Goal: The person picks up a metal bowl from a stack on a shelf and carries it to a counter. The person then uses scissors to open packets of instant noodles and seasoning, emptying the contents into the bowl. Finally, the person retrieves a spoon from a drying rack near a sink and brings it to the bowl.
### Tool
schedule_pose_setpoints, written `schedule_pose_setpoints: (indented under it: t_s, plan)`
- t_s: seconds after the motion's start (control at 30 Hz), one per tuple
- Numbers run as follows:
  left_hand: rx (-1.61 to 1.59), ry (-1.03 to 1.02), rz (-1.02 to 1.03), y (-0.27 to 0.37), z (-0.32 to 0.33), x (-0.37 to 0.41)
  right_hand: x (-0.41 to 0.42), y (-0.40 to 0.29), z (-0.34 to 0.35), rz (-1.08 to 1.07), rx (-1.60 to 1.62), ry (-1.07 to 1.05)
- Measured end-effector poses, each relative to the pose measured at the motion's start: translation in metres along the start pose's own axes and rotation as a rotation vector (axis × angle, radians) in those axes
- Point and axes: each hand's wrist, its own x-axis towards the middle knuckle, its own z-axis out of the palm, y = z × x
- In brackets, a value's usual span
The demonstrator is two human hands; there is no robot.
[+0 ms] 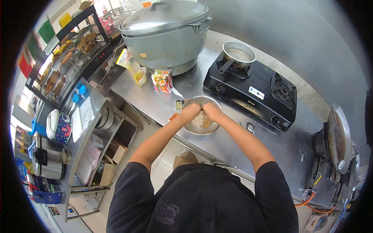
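My left hand [191, 112] and my right hand [211, 111] meet above a round metal bowl [201, 132], knuckles up and fingers curled. Between them shows a sliver of a small brownish item, mostly hidden by the fingers, so its kind is unclear. Inside the bowl lie whitish powder and a patch of golden-brown crumbs [206, 122]. Left of the bowl are a small clear sachet [178, 105] with greenish contents and an orange-red sachet [173, 116]. Colourful printed food packets [162, 82] stand behind them on the steel counter [186, 142].
A large lidded rice cooker [166, 43] stands at the back. A saucepan [239, 54] of liquid sits on a two-burner gas stove [250, 90]. Right of the bowl lies a metal spoon [250, 127]. A wide pan [339, 137] stands far right; a yellow-white bag [132, 68] lies left.
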Motion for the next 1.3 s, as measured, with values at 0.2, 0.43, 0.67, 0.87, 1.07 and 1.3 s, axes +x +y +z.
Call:
schedule_pose_setpoints:
  t_s: [0.2, 0.43, 0.67, 0.87, 1.07, 1.3]
  plan:
    - [-0.011, -0.100, -0.031, 0.023, -0.022, 0.006, 0.000, 0.011, 0.007, -0.029, 0.016, 0.084]
    - [0.053, -0.020, -0.032, 0.012, -0.014, 0.005, 0.002, 0.011, 0.014, 0.057, 0.057, 0.049]
    - [0.047, -0.060, -0.047, 0.015, -0.008, 0.007, -0.001, 0.010, 0.006, 0.019, 0.028, 0.021]
    - [0.122, -0.071, -0.109, 0.014, -0.011, 0.007, 0.000, 0.005, 0.004, 0.049, 0.051, -0.038]
    - [0.105, -0.129, -0.097, 0.022, -0.017, 0.010, -0.003, 0.017, 0.011, 0.033, 0.135, 0.036]
    - [-0.034, -0.077, -0.088, 0.013, -0.015, 0.005, -0.006, 0.022, 0.016, 0.042, 0.227, 0.103]
